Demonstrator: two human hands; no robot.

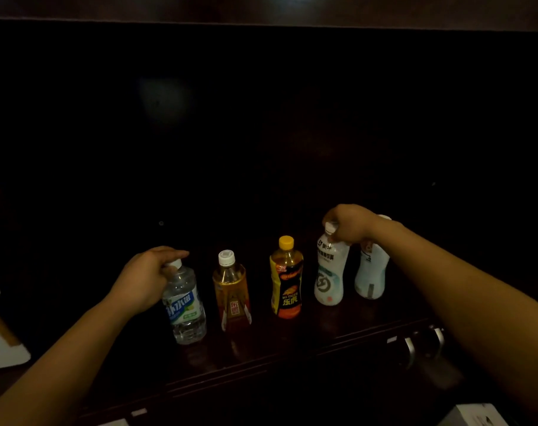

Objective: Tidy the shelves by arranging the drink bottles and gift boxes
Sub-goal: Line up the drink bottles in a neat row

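Observation:
Several drink bottles stand in a row on a dark wooden shelf (261, 355). My left hand (141, 278) grips the neck of a clear water bottle (184, 309) with a blue label at the row's left end. To its right stand an amber tea bottle (232, 292) with a white cap and a yellow-capped orange and black bottle (286, 278). My right hand (350, 224) grips the top of a white milky bottle (329, 272). A second white bottle (370, 272) stands just behind my right wrist, partly hidden.
The shelf's back is very dark and nothing shows there. A white box (1, 345) lies at the left edge and another white box corner (473, 415) at the bottom right. Metal handles (410, 348) sit below the shelf's front edge on the right.

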